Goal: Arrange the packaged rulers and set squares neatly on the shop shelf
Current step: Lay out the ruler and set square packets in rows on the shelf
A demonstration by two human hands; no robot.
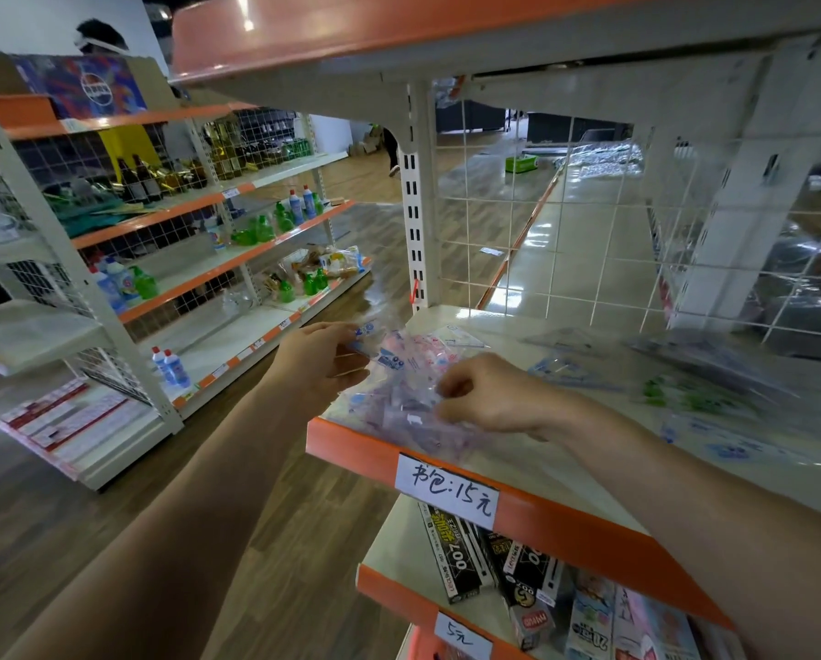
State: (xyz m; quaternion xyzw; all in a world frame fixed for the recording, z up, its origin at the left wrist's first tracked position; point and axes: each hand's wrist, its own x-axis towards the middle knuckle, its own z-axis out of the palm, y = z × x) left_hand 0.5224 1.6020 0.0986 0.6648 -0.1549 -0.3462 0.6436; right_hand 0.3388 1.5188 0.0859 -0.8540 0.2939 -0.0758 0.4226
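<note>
Head view: left hand [323, 359] and right hand [489, 393] pinched opposite edges of clear plastic ruler pkts [399, 373], prob. to square the stack. Stack lay at left front corner of cream, orange-lipped shelf [351, 445].

Bare left hand [320, 362], bare right hand [489, 393]

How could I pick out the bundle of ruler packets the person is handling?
Find the orange-edged shelf bearing the larger handwritten price label. At its left corner lies a stack of clear packets printed pink and blue, gripped by the left hand and right hand. The loose packets further right, some printed green, lie untouched.
</note>
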